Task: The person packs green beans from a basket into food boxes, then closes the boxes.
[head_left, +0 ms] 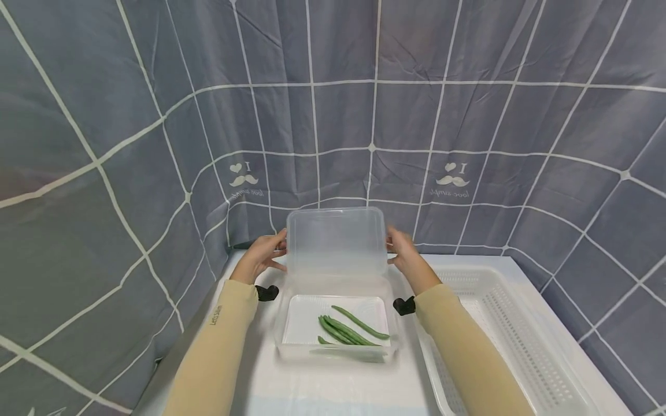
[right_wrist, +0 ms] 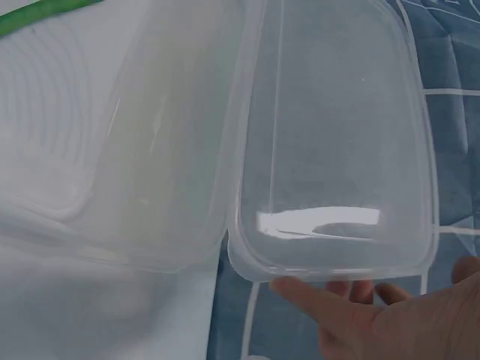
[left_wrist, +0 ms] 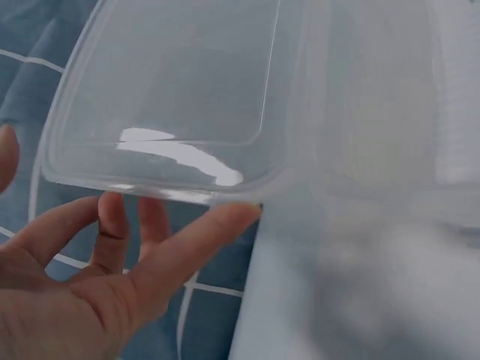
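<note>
A clear plastic lid [head_left: 335, 240] stands raised behind a clear plastic food container [head_left: 281, 346], its lower edge next to the container's back rim. My left hand [head_left: 264, 253] holds the lid's left edge with its fingertips; the left wrist view shows the fingers [left_wrist: 191, 244] along that edge, some bent behind it. At the opposite edge my right hand [head_left: 406, 254] holds the lid likewise, and its fingers [right_wrist: 315, 300] touch the rim in the right wrist view. Several green beans [head_left: 346, 332] lie on a white ribbed liner [head_left: 302, 318] inside the container.
A long white perforated basket [head_left: 520, 329] stands on the white table [head_left: 338, 387] to the right, partly behind my right forearm. Grey curtain [head_left: 343, 115] with white grid lines closes off the back and both sides. A dark wrist device [head_left: 267, 293] sits at my left cuff.
</note>
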### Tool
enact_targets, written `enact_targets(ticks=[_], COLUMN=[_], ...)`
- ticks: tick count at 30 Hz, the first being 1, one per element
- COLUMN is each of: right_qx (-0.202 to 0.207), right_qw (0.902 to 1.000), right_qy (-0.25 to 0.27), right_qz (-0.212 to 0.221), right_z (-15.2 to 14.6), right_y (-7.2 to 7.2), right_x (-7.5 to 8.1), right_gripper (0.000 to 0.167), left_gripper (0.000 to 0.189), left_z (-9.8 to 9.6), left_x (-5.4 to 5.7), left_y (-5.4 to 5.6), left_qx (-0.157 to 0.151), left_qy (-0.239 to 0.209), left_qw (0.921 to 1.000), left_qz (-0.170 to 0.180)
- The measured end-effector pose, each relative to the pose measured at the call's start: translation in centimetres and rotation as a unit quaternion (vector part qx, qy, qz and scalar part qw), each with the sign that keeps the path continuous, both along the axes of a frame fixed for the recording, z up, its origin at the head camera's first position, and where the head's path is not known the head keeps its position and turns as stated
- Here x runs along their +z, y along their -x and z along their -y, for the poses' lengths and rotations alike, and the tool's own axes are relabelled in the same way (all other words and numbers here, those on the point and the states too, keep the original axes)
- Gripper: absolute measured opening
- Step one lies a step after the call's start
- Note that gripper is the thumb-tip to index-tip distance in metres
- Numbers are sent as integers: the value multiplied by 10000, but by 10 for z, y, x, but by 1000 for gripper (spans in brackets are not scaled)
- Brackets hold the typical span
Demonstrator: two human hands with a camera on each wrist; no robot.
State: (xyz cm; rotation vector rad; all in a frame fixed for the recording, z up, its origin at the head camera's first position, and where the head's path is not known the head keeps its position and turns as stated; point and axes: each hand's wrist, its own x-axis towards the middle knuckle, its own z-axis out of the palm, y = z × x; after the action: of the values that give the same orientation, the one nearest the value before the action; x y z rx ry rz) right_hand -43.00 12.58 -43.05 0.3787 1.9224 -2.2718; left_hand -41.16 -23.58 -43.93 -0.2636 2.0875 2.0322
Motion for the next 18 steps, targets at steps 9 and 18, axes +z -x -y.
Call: enact_targets(ticks=[9, 18], right_qx=[-60, -185], right_qw=[9971, 9891], right_qy=[-642, -1071], right_qz=[-396, -991], right_z=[-3, -13], right_y=[-18, -35], right_x=[7, 14], right_gripper=[48, 41], left_gripper=[61, 60], left_z=[-5, -3], left_x=[14, 24], left_y=[-18, -35], left_qx=[103, 203], left_qy=[433, 853], left_qw=[9985, 9931], left_qz=[-329, -783])
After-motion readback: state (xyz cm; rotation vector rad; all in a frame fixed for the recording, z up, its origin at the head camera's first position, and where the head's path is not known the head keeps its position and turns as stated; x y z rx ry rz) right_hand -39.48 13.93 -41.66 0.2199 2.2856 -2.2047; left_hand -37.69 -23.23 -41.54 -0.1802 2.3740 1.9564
